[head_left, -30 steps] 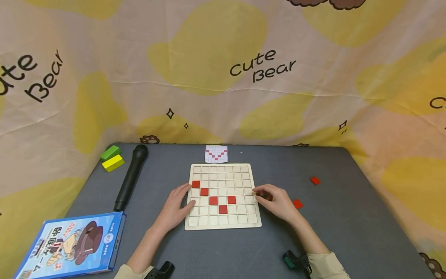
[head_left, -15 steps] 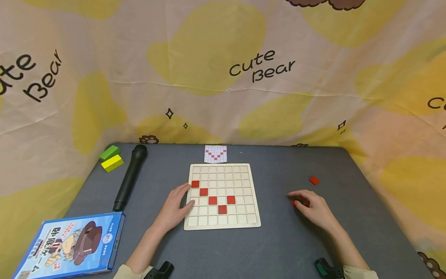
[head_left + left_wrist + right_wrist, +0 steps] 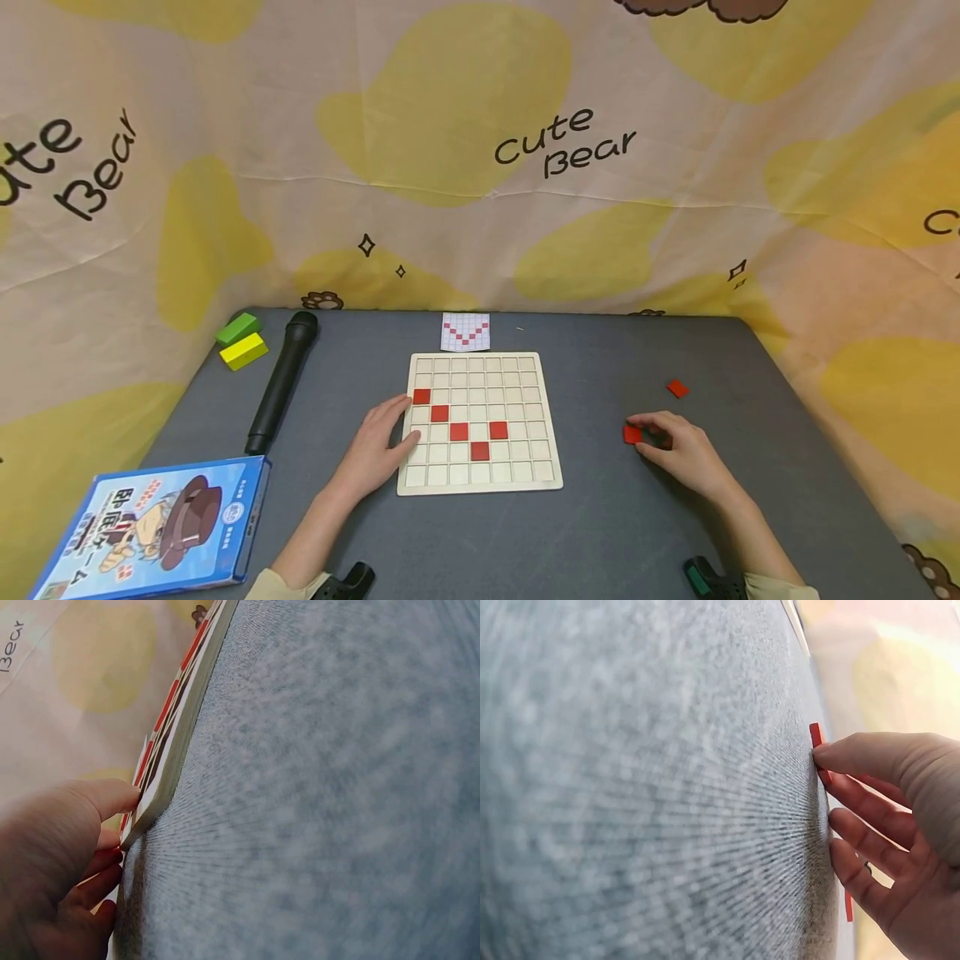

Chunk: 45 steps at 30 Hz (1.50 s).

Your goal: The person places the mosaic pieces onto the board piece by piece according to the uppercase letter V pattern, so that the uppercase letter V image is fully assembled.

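A cream grid board (image 3: 525,475) lies on the table with several red square tiles set in its cells. My left hand (image 3: 372,446) rests at the board's left edge, fingers extended and thumb over the rim. In the left wrist view, the thumb touches the board's edge (image 3: 174,761) near its corner. Right of the board, my right hand (image 3: 688,450) pinches a loose red tile (image 3: 632,435) between thumb and forefinger, low at the tabletop. The right wrist view has the thumb against this red tile (image 3: 816,736), with the other fingers loosely bent.
Another red tile (image 3: 677,388) lies farther back on the right. A small pattern card (image 3: 466,332) with a red V stands behind the board. To the left are a black microphone (image 3: 281,383), a green block (image 3: 238,328), a yellow block (image 3: 243,352) and a blue box (image 3: 150,529).
My right hand has moved right from the board's right edge to the loose red tile and taken it between thumb and forefinger. My left hand has stayed at the board's left edge.
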Each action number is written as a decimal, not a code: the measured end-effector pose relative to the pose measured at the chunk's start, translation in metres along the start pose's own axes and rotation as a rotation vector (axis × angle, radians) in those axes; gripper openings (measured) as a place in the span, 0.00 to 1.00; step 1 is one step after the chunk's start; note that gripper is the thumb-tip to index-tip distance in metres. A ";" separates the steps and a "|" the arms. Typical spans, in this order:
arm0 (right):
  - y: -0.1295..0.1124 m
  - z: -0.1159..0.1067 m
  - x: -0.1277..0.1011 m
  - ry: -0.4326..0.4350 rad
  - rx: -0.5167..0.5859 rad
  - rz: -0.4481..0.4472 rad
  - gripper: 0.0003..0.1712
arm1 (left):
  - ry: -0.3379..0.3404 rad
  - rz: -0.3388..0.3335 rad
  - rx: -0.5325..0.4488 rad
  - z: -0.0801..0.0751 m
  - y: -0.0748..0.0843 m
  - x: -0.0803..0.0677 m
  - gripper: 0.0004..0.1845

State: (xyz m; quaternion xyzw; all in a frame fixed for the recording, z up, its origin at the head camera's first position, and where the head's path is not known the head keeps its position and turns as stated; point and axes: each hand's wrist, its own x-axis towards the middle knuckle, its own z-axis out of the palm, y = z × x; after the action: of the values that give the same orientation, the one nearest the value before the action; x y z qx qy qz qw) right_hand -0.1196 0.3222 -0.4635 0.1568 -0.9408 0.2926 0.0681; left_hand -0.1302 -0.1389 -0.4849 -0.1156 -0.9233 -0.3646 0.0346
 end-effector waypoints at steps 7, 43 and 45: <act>0.000 0.002 0.002 0.015 0.003 0.017 0.18 | 0.003 -0.008 0.002 0.001 0.001 0.000 0.32; -0.075 0.074 0.079 -0.099 0.243 -0.074 0.18 | 0.016 0.010 0.012 0.002 -0.004 0.001 0.32; -0.080 0.077 0.082 -0.113 0.247 -0.089 0.17 | 0.013 0.006 0.011 0.003 -0.003 0.001 0.32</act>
State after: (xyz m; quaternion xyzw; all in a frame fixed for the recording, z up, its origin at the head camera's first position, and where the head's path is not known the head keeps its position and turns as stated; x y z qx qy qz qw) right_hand -0.1726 0.1948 -0.4659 0.2217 -0.8921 0.3937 0.0079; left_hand -0.1317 -0.1392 -0.4892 -0.1157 -0.9248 -0.3600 0.0421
